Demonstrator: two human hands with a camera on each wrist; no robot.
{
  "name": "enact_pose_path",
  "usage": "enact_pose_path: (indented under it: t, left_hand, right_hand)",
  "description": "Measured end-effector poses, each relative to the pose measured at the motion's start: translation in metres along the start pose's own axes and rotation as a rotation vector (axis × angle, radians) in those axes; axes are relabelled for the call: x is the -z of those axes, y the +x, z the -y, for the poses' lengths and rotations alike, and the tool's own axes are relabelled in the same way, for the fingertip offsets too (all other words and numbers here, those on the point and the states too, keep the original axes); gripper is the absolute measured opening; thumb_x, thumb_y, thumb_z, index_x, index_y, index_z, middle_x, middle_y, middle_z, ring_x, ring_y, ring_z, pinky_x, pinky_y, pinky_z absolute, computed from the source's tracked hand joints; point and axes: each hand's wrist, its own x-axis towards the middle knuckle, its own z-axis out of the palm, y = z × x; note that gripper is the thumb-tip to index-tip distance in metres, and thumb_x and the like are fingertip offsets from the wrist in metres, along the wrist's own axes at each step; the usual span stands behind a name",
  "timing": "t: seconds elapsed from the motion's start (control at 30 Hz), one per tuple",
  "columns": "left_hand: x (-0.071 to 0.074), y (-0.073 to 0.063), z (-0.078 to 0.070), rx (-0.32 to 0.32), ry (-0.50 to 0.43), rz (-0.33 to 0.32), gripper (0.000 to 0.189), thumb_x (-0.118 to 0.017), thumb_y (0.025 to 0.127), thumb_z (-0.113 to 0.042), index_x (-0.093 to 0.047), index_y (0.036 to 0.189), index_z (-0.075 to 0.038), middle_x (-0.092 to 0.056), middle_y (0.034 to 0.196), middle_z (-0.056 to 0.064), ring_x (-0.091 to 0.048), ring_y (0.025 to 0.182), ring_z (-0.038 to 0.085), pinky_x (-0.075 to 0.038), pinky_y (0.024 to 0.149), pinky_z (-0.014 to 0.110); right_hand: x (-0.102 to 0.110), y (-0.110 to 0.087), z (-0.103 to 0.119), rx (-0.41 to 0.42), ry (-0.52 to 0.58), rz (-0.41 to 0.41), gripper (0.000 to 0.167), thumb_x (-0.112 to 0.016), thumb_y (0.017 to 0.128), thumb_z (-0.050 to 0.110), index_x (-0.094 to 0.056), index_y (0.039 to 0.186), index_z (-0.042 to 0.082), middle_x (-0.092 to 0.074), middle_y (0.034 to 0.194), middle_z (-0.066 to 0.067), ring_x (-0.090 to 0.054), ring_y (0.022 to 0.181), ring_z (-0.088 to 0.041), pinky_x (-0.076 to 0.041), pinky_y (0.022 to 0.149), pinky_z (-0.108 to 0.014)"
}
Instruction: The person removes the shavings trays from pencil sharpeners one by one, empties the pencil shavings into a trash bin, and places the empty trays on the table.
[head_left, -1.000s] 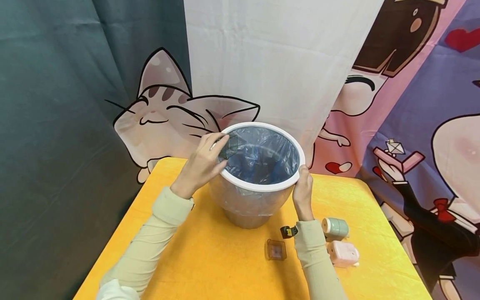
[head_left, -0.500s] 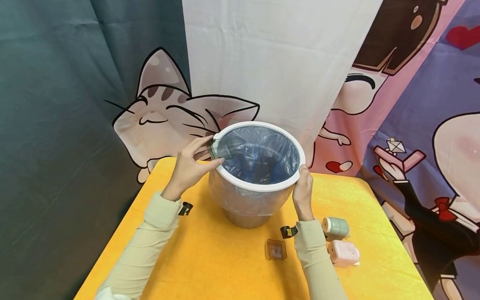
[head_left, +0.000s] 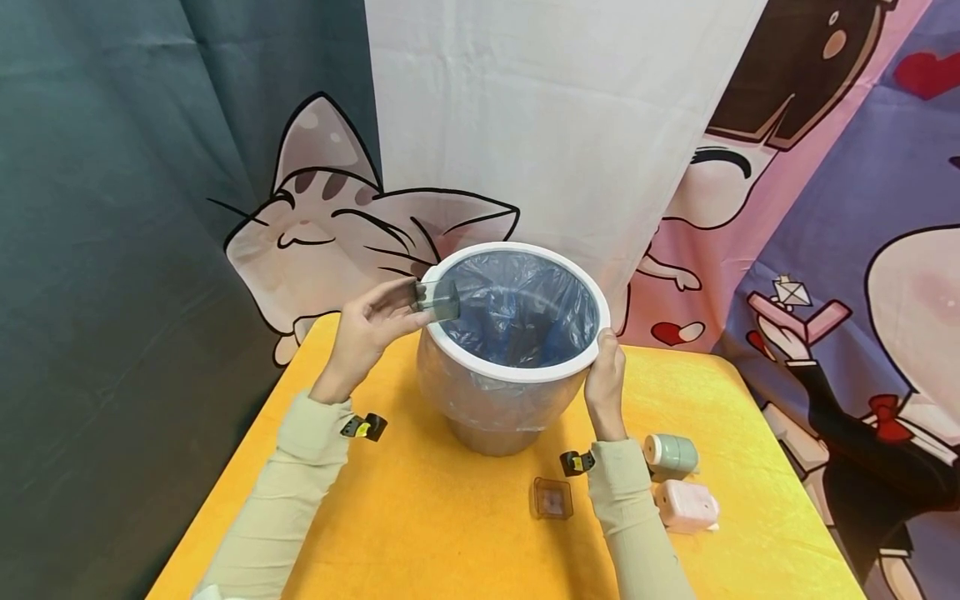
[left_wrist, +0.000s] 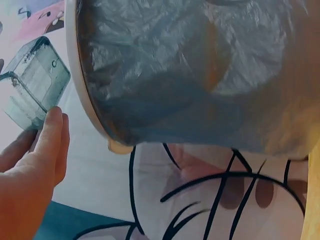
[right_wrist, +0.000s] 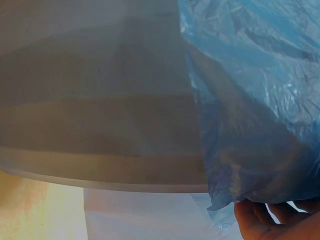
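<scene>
A trash can [head_left: 491, 408] with a white rim stands on the yellow table, lined with a bluish plastic bag [head_left: 525, 321]. My left hand [head_left: 363, 329] pinches a small clear greenish plastic box [head_left: 441, 302] over the left part of the rim. In the left wrist view, the box [left_wrist: 40, 82] tilts between thumb and fingers, close to the rim [left_wrist: 75, 65]. On the other side, my right hand [head_left: 605, 383] grips the rim. The right wrist view has my fingers [right_wrist: 250, 220] against the bag [right_wrist: 260, 115], which hangs over the can's outer wall [right_wrist: 100, 110].
A small brownish clear square box [head_left: 552, 499] sits on the table [head_left: 420, 517] in front of the can. To the right lie a green container [head_left: 672, 456] and a pink container [head_left: 687, 507]. Cartoon-printed curtains [head_left: 555, 125] hang behind the table.
My left hand has drawn back to the left and turned, taking the greenish box from over the opening to the left rim. The right hand and the trash can have stayed in place.
</scene>
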Motion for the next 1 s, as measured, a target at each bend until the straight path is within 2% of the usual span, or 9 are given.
enact_pose_path:
  t: [0.2,0.4,0.8,1.0]
  left_hand:
    - [0.007,-0.003,0.000,0.047,-0.005,0.011,0.052,-0.072,0.078,-0.006,-0.052,0.125,0.001,-0.054,0.124,0.019,-0.053,0.114,0.027,-0.046,0.094,0.027]
    - [0.010,-0.007,0.001,0.065,0.020,0.006,0.050,-0.073,0.078,-0.008,-0.054,0.125,-0.005,-0.054,0.124,0.015,-0.052,0.114,0.025,-0.047,0.093,0.026]
    - [0.017,-0.015,0.007,0.035,-0.013,0.022,0.052,-0.070,0.079,-0.003,-0.051,0.127,0.000,-0.053,0.126,0.018,-0.050,0.117,0.026,-0.047,0.093,0.026]
    - [0.024,-0.022,0.009,0.037,0.001,-0.006,0.053,-0.070,0.079,-0.004,-0.051,0.128,-0.001,-0.051,0.128,0.016,-0.047,0.121,0.024,-0.047,0.091,0.025]
  right_hand:
    - [0.000,0.001,-0.002,0.009,-0.002,-0.007,0.050,-0.024,0.099,0.032,-0.060,0.116,0.002,-0.059,0.111,-0.012,-0.048,0.095,-0.016,-0.039,0.094,-0.033]
    - [0.000,0.001,-0.003,-0.006,-0.013,0.001,0.050,-0.023,0.099,0.031,-0.059,0.116,0.000,-0.058,0.110,-0.012,-0.047,0.095,-0.016,-0.038,0.093,-0.033]
    - [-0.001,0.001,-0.002,0.009,-0.006,-0.019,0.051,-0.024,0.099,0.033,-0.061,0.110,-0.001,-0.058,0.104,-0.012,-0.047,0.091,-0.016,-0.039,0.088,-0.029]
    - [-0.002,0.001,-0.003,0.006,-0.018,-0.016,0.053,-0.024,0.099,0.034,-0.061,0.107,-0.003,-0.057,0.100,-0.012,-0.047,0.089,-0.017,-0.039,0.086,-0.028]
